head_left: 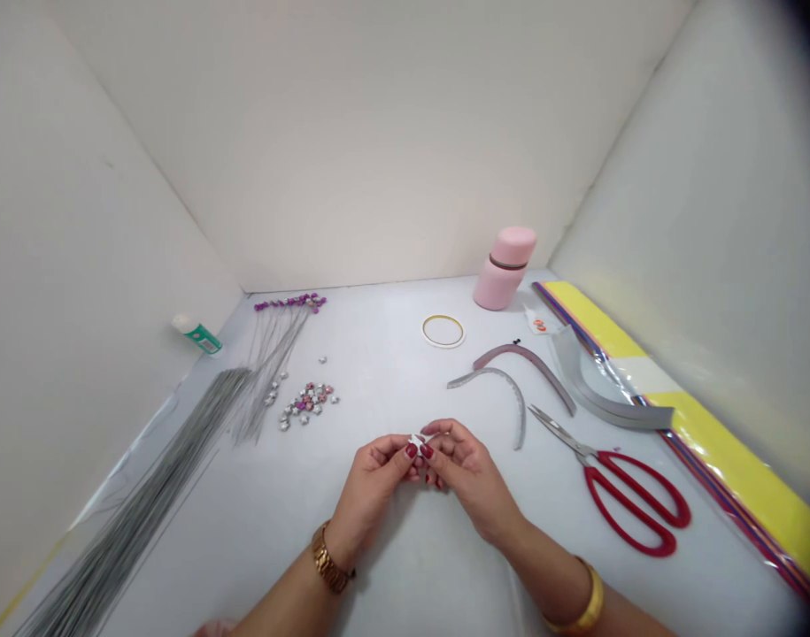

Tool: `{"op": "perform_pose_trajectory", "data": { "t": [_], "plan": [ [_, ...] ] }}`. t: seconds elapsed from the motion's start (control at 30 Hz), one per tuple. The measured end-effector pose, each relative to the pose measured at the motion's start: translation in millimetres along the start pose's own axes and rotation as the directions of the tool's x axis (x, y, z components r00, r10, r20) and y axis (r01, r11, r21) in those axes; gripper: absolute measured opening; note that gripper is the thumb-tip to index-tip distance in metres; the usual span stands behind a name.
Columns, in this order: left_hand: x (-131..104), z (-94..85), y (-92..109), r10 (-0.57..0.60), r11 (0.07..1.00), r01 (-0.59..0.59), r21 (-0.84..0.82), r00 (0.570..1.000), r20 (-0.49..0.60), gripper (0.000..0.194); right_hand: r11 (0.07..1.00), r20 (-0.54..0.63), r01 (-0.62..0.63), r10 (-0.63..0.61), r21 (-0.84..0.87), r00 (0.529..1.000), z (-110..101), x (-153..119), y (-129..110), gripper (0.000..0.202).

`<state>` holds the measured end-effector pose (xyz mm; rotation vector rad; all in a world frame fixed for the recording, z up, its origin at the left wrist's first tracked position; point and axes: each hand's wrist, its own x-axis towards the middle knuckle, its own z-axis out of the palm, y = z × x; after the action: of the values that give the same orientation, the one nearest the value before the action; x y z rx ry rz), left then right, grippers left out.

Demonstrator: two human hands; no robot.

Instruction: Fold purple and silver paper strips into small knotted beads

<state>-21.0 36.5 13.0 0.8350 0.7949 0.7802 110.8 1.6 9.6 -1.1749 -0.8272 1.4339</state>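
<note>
Close together over the front middle of the table, my left hand [379, 478] and my right hand [467, 473] both pinch a small whitish folded paper piece [415, 440]. Thumbs and fingertips cover most of it, so its full shape is hidden. To the left lie small folded paper stars [304, 402] in silver, pink and purple. Curved grey paper strips [520, 411] and a pinkish strip bundle [530, 358] rest to the right of my hands. Red-handled scissors [581, 451] lie beyond them, blades apart slightly if at all.
A bundle of grey wires [172, 478] runs along the left side, with purple-tipped wires [289, 305] behind. A green glue stick [202, 336] is far left. Tape roll [443, 345], pink bottle [501, 283], white glue tube [541, 323], wide grey strips [610, 409] and yellow paper packs [723, 442] lie behind and right.
</note>
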Motion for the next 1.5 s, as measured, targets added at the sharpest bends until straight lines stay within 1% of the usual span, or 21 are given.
{"op": "perform_pose_trajectory", "data": {
  "t": [0.07, 0.13, 0.27, 0.43, 0.67, 0.8, 1.13, 1.5],
  "plan": [
    [0.7, -0.9, -2.3, -0.02, 0.999, 0.02, -0.028, 1.0, -0.006, 0.016, 0.999, -0.01, 0.041, -0.041, -0.017, 0.999, 0.3, -0.7, 0.4, 0.025],
    [1.2, -1.0, -3.1, -0.044, 0.998, 0.044, -0.055, 0.999, 0.001, 0.016, 0.998, -0.009, 0.06, -0.061, -0.025, 0.998, 0.2, -1.2, 0.9, 0.023],
    [1.6, 0.2, -1.8, -0.077, 0.992, 0.078, -0.101, 0.997, 0.021, 0.015, 0.999, -0.011, 0.05, -0.05, 0.012, 0.999, -0.1, -1.1, 1.7, 0.016],
    [1.0, 1.9, -0.9, -0.095, 0.987, 0.099, -0.13, 0.995, 0.039, 0.015, 0.998, -0.012, 0.041, -0.04, 0.049, 0.999, 0.7, -1.1, 0.3, 0.012],
    [-0.1, 0.9, -2.5, -0.1, 0.975, 0.108, -0.193, 0.994, 0.054, 0.012, 0.992, 0.038, 0.028, -0.033, 0.119, 0.999, 0.7, -1.0, -2.6, 0.014],
    [0.1, 1.7, -1.6, -0.1, 0.969, 0.116, -0.217, 0.992, 0.082, 0.012, 0.987, 0.05, 0.026, -0.034, 0.158, 0.998, 1.1, -1.5, -3.3, 0.014],
    [0.2, -0.7, -5.5, -0.102, 0.967, 0.122, -0.223, 0.99, 0.101, 0.01, 0.978, -0.002, 0.002, -0.002, 0.21, 1.0, 2.0, -0.7, -4.3, 0.017],
    [-0.7, 1.0, -2.5, -0.076, 0.979, 0.094, -0.183, 0.992, 0.102, 0.009, 0.971, -0.026, -0.012, 0.018, 0.237, 1.0, 1.0, -0.8, -3.8, 0.021]
  ]
}}
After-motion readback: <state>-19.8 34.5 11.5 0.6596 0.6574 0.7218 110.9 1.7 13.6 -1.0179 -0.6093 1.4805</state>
